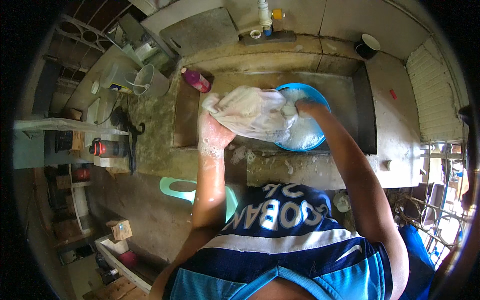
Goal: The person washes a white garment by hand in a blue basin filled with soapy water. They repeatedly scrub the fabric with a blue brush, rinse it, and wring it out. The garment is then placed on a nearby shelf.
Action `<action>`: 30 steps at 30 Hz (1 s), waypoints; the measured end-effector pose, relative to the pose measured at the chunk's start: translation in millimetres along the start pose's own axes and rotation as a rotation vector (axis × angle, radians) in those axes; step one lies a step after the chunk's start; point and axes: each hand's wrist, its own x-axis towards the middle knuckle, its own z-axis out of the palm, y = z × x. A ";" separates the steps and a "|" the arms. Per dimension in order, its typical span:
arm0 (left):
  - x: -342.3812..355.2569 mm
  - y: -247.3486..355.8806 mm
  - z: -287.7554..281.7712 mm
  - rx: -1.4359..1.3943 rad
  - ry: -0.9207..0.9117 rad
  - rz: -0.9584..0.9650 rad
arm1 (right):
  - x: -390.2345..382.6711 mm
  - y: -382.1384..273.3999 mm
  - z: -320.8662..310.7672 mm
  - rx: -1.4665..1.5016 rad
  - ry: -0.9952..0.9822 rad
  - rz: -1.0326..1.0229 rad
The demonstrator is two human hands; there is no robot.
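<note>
A wet, whitish cloth [250, 112] is stretched between my two hands, partly over a light-blue basin [324, 99] of foamy water. My left hand [215, 131], wet and covered in suds, is closed on the cloth's left end, left of the basin. Over the basin, my right hand [309, 108] is closed at the cloth's right end, its fingertips partly hidden by cloth and foam. The basin stands inside a shallow concrete sink [364, 107]. A purple bottle [195, 80] leans at the sink's left corner.
Beyond the sink are a pipe tap [265, 20] and a leaning board [202, 32]. A black cup [367, 46] stands at the back right. Pale buckets [150, 82] and a dark bottle [107, 148] are to the left. Below the counter shows a green plastic seat [176, 189].
</note>
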 end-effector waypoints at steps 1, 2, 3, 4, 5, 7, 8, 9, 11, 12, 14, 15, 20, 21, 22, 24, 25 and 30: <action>-0.1 2.2 -2.0 0.136 0.077 0.025 | 5.7 -0.8 6.1 -0.031 -0.002 -0.025; -0.6 3.9 -4.8 0.270 0.156 0.049 | 11.3 -1.0 13.1 -0.057 -0.002 -0.046; -3.0 5.8 -5.1 0.183 0.094 0.080 | 17.9 0.6 17.4 -0.080 0.003 -0.069; -9.0 7.5 -5.6 0.096 0.034 0.113 | 24.5 2.6 19.8 -0.098 0.005 -0.087; -17.4 8.3 -5.2 0.013 -0.021 0.146 | 33.5 5.0 24.8 -0.120 -0.002 -0.108; -23.1 3.1 5.6 -0.033 -0.028 0.156 | 47.0 27.7 33.4 -0.181 -0.014 -0.121; -19.3 -0.1 9.9 -0.084 -0.060 0.126 | 54.6 47.8 37.8 -0.232 -0.014 -0.130; -9.3 -3.3 14.4 -0.142 -0.108 0.082 | 56.1 77.6 38.7 -0.300 -0.005 -0.129; -2.0 -11.4 2.6 -0.200 -0.091 0.057 | 55.1 83.9 47.4 -0.260 -0.090 -0.099; -15.8 -10.0 0.9 -0.195 -0.033 0.106 | 38.8 30.5 38.5 -0.130 -0.188 -0.063; -22.6 -11.5 5.1 -0.188 -0.049 0.117 | 8.3 -7.5 15.5 0.004 -0.263 0.001; -20.8 -12.9 7.9 -0.182 -0.068 0.098 | -1.7 -11.7 8.4 0.064 -0.286 0.037; -5.9 -13.0 30.4 -0.157 -0.098 0.019 | -45.5 -33.3 -10.0 0.205 0.033 0.101; -11.5 -10.9 20.8 -0.161 -0.062 0.061 | -70.6 -57.2 -5.8 0.174 0.249 0.055; -9.1 -12.5 14.5 -0.163 -0.047 0.071 | -87.2 -67.2 -6.4 0.128 0.480 0.043; -8.2 -18.0 9.4 -0.133 -0.036 0.038 | -119.6 -97.8 -14.1 0.074 0.758 0.041; -7.0 -22.1 7.8 -0.111 -0.028 0.044 | -137.9 -119.1 -22.7 0.075 0.809 0.043; 16.8 -57.0 -5.7 -0.216 -0.316 -0.039 | -179.4 -234.5 -27.8 0.156 0.714 -0.366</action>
